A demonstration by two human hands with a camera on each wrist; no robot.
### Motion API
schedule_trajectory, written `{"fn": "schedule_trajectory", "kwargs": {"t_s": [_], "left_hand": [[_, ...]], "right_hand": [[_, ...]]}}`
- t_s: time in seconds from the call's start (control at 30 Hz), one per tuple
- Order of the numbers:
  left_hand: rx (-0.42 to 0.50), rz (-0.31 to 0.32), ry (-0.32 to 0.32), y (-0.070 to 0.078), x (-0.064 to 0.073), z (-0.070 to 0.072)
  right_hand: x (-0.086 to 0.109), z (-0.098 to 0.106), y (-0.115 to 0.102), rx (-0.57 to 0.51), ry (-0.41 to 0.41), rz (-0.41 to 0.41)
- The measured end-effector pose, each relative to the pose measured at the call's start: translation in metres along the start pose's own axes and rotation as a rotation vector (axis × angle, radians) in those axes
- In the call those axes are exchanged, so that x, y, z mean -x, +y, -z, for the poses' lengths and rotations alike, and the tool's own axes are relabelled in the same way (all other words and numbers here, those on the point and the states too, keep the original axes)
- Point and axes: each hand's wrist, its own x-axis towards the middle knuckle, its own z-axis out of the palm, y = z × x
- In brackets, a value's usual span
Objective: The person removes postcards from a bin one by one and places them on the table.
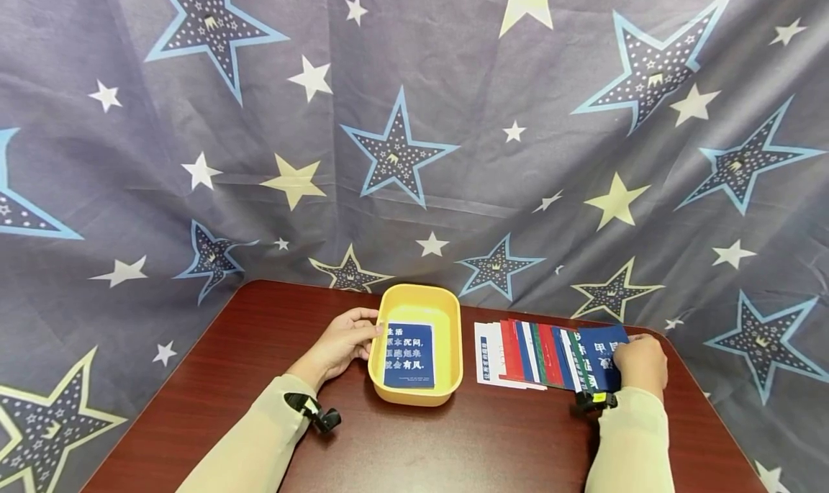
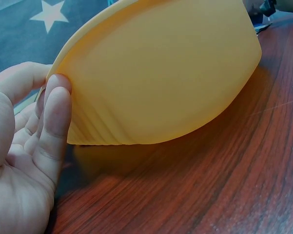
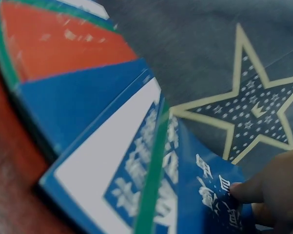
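A yellow plastic box (image 1: 415, 399) stands on the table, with a blue card with white lettering (image 1: 408, 356) lying inside it. My left hand (image 1: 343, 343) holds the box's left rim; in the left wrist view its fingertips (image 2: 57, 105) press on the box's outer wall. To the right, a row of overlapping cards (image 1: 512, 353) in white, red, green and blue is fanned out. At its right end my right hand (image 1: 641, 363) pinches a blue card (image 1: 602, 338), thumb on its printed face. The right wrist view shows this blue card (image 3: 205, 200) bending upward.
The dark red wooden table (image 1: 492, 442) reaches back to a grey curtain (image 1: 401, 61) printed with stars, which hangs close behind the box and cards. Black camera straps sit on both wrists, the right one (image 1: 592, 401) close to the front edge of the cards.
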Motion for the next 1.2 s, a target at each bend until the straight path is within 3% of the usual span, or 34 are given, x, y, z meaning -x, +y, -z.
{"fn": "schedule_trajectory", "kwargs": {"t_s": [0.37, 0.57, 0.7, 0.87, 1.03, 1.2], "left_hand": [[-0.008, -0.008, -0.011, 0.002, 0.002, -0.001], [-0.005, -0.010, -0.017, 0.002, 0.002, -0.001], [-0.010, -0.012, -0.014, 0.002, 0.002, 0.000], [-0.011, -0.010, -0.010, 0.003, 0.003, 0.000], [-0.012, -0.005, -0.014, 0.004, 0.003, 0.000], [-0.012, -0.001, -0.014, 0.002, 0.002, 0.000]], "right_hand": [[-0.002, -0.006, 0.004, 0.068, -0.037, -0.097], [0.003, -0.003, -0.005, 0.011, -0.021, -0.066], [0.007, 0.001, -0.024, -0.009, 0.006, 0.043], [0.019, -0.002, -0.061, -0.031, 0.007, 0.288], [0.045, -0.008, -0.104, -0.039, -0.111, 0.479], [0.078, -0.017, -0.142, -0.053, -0.223, 0.594]]}}
